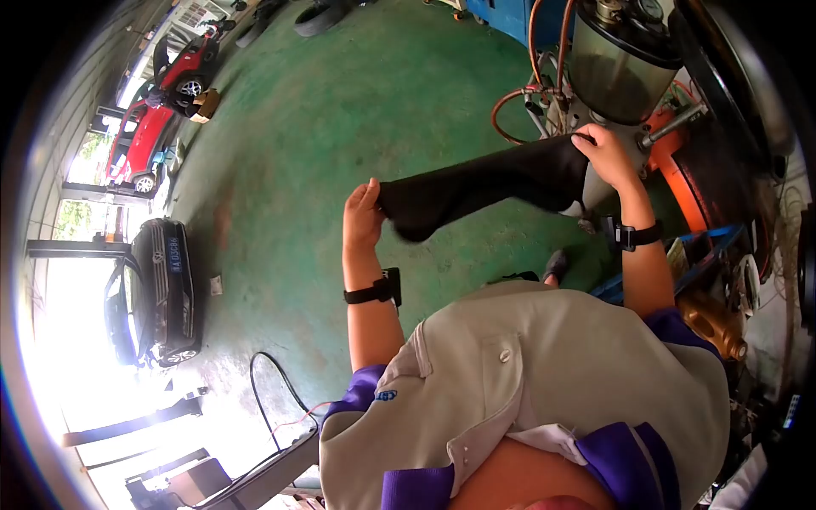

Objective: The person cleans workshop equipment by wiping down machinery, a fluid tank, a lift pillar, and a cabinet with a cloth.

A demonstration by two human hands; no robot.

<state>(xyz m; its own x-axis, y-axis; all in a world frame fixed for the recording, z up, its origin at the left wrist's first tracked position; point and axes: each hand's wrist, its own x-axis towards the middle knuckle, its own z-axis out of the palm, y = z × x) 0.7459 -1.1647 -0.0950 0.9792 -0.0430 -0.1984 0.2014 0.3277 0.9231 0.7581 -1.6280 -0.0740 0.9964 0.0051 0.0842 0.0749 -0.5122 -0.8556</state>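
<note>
A length of black cloth (484, 183) is stretched in the air between my two hands, its lower edge sagging in the middle. My left hand (363, 218) is closed on its left end, thumb on top. The upper right corner is pinched between the thumb and fingers of my right hand (605, 155), which is held a little higher. Whether the cloth is a flat piece or a sleeve I cannot tell. Black bands with small devices are strapped round both wrists.
Beside my right hand stands a clear tank (625, 72) with a gauge and hoses. An orange part (680, 183) and a blue-edged tray (710, 242) are at my right. A black car (166, 289) and red cars (140, 144) stand left on the green floor (306, 127); tyres (319, 19) lie far off.
</note>
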